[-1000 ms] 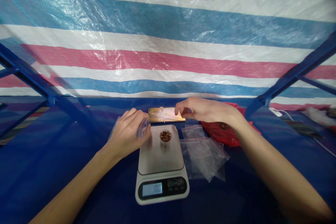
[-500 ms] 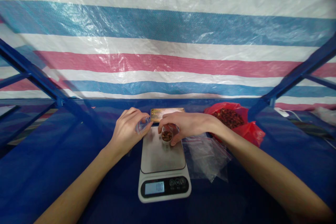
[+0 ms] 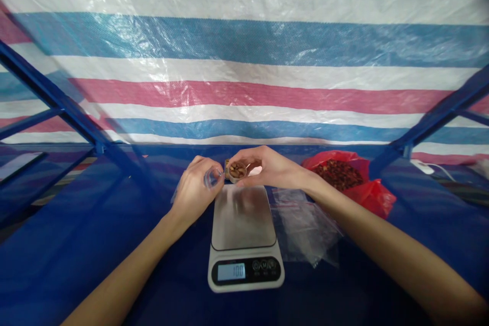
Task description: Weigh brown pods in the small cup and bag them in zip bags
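My right hand is closed around a small clear cup holding brown dried pieces. The cup is tilted a little, raised over the far end of a kitchen scale. Just left of it, my left hand grips a clear plastic bag, its rounded mouth open toward the cup. Part of that bag shows behind the hand. The scale's plate is bare and its display reads about 10.0.
Several clear zip bags lie right of the scale. Behind them sits a red plastic bag of dark reddish dried bits. A phone-like item, mostly hidden, is behind the cup. Blue frame bars and a striped sheet surround the blue table.
My right hand has lifted the cup off the scale plate, moving it away from me and close to the plastic bag. The left hand has turned the bag's mouth toward the cup.
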`<state>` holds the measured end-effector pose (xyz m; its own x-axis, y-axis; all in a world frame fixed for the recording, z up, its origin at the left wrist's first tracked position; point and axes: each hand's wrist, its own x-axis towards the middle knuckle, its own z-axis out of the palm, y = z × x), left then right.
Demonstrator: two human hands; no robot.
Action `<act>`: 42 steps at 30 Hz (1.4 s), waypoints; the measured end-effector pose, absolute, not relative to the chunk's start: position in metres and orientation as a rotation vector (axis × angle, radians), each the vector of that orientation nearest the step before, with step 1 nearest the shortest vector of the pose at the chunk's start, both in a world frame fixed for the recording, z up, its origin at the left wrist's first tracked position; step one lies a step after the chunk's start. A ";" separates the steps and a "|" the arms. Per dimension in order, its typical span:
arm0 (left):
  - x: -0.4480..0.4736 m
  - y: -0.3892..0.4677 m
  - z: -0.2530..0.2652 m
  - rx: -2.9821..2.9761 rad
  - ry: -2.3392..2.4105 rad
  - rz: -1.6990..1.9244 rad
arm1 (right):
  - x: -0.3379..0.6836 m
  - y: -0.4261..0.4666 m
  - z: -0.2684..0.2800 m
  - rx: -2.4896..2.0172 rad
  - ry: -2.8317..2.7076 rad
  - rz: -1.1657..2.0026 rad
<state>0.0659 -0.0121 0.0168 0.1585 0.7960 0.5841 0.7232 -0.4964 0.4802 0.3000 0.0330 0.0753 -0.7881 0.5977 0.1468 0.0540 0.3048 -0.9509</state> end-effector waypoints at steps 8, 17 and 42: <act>0.068 -0.014 0.016 2.127 1.560 1.275 | 0.288 0.026 0.060 -0.657 -2.144 1.213; 0.069 -0.015 0.019 2.075 1.619 1.238 | 0.282 0.017 0.067 -0.757 -2.232 0.941; 0.074 -0.021 0.035 1.588 1.288 1.371 | 0.343 0.018 0.102 -0.963 -1.946 0.452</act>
